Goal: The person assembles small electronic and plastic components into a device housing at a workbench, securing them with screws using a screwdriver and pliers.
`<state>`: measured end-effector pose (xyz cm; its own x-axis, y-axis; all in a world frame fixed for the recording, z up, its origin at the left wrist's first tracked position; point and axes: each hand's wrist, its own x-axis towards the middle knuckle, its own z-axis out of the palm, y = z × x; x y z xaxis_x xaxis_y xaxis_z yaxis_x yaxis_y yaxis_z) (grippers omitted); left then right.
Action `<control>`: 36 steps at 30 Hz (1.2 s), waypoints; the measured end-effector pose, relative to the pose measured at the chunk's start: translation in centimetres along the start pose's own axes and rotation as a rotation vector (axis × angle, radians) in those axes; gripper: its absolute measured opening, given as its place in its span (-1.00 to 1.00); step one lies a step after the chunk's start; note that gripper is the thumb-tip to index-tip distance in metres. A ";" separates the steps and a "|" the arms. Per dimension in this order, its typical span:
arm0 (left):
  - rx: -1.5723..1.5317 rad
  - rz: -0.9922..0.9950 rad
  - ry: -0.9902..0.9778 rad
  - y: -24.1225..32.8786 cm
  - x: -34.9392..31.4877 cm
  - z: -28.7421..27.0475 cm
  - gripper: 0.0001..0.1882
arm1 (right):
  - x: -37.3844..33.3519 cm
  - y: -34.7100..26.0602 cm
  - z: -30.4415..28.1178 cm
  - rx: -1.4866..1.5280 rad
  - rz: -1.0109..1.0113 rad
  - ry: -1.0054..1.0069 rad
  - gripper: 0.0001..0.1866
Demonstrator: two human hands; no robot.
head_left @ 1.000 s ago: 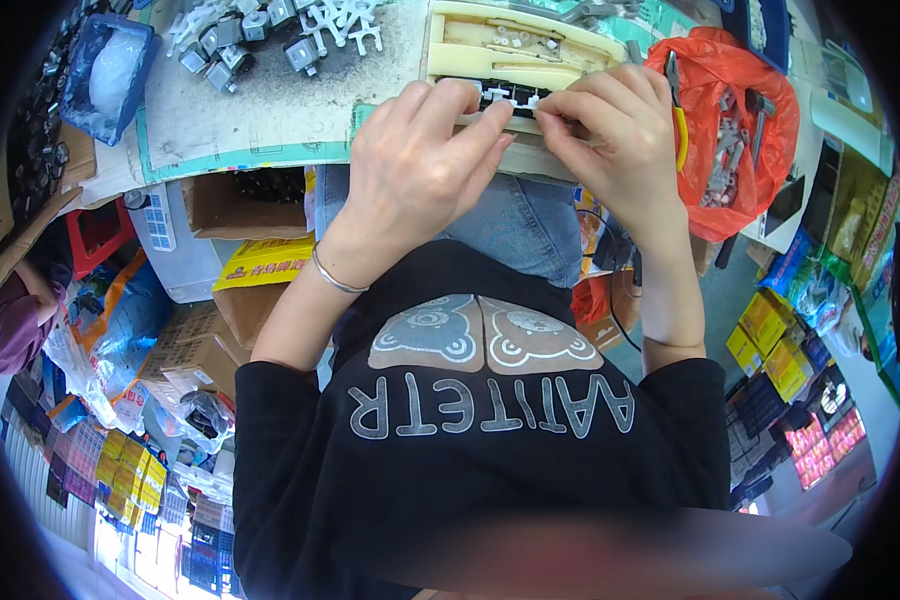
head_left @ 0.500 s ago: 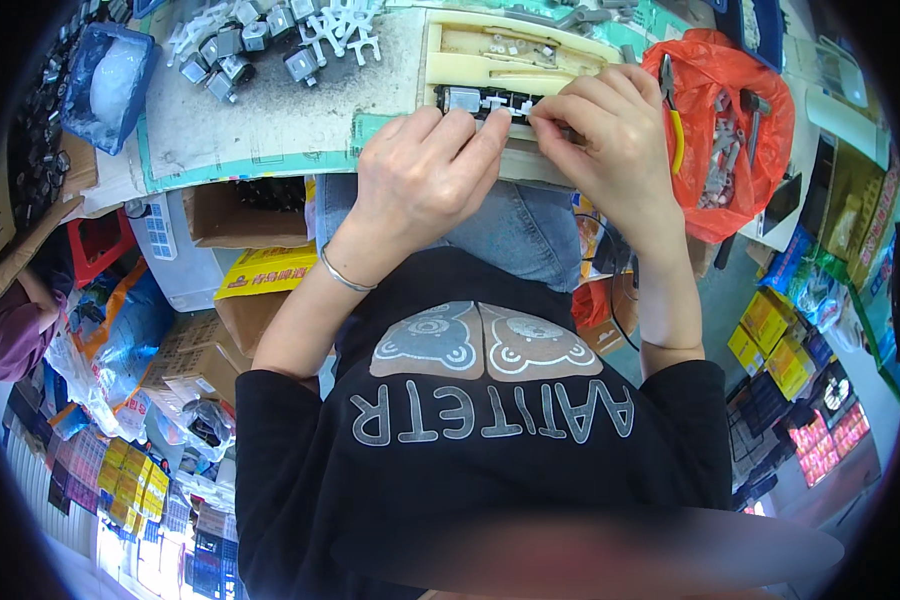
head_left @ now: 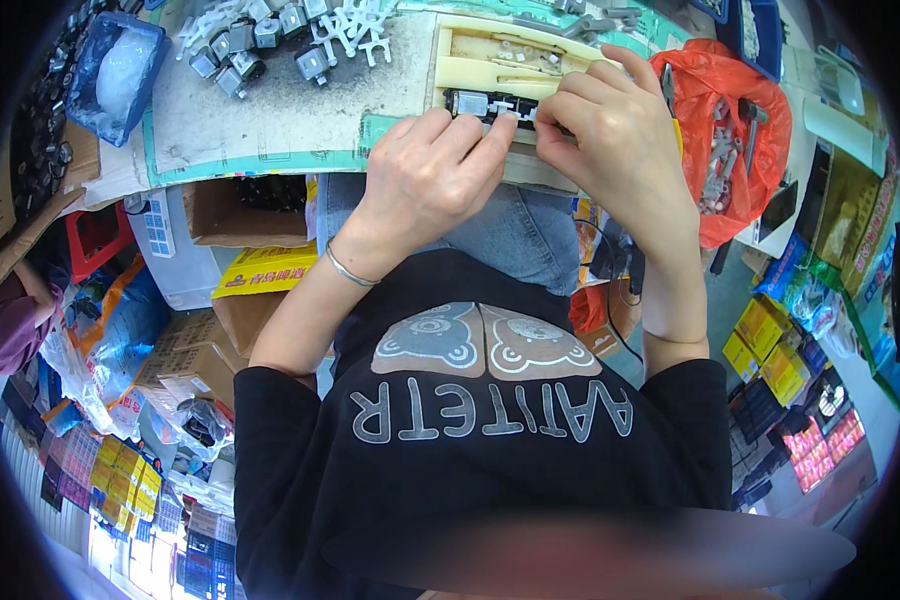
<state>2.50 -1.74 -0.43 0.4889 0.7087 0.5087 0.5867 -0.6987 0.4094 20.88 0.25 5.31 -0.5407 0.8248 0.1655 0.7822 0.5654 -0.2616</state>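
Observation:
A black housing (head_left: 463, 105) with a silver motor and small white parts lies along the near side of a cream fixture (head_left: 460, 72) at the bench edge. Bent over its near side, my left hand (head_left: 432, 178) holds it, index fingertip against a white part. My right hand (head_left: 615, 135) is at the housing's right end, thumb and index finger pinched together. Whatever sits in that pinch is hidden by the fingers. The fixture's far hollow contains several small pale pieces.
Grey motor-like parts (head_left: 240, 50) and white forked pieces (head_left: 355, 25) are heaped at the far left. A blue bin (head_left: 120, 85) with a clear bag stands beyond them. Right of my right hand is a red plastic bag (head_left: 770, 150) of grey parts.
My right hand has shifted slightly right and turned, its fingers lifting more. It now covers most of the yellow-handled pliers. My left hand keeps its place on the housing. The whole view has shifted a little.

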 end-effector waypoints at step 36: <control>0.246 -0.291 -0.045 -3.8 1.2 -3.9 -0.80 | -4.7 6.5 -0.1 0.169 0.625 0.132 -0.73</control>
<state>-1.63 1.33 1.56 0.3035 0.8812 0.3624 0.8396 -0.4272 0.3355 28.54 0.05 2.95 0.0506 0.9977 0.0461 0.8714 -0.0215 -0.4902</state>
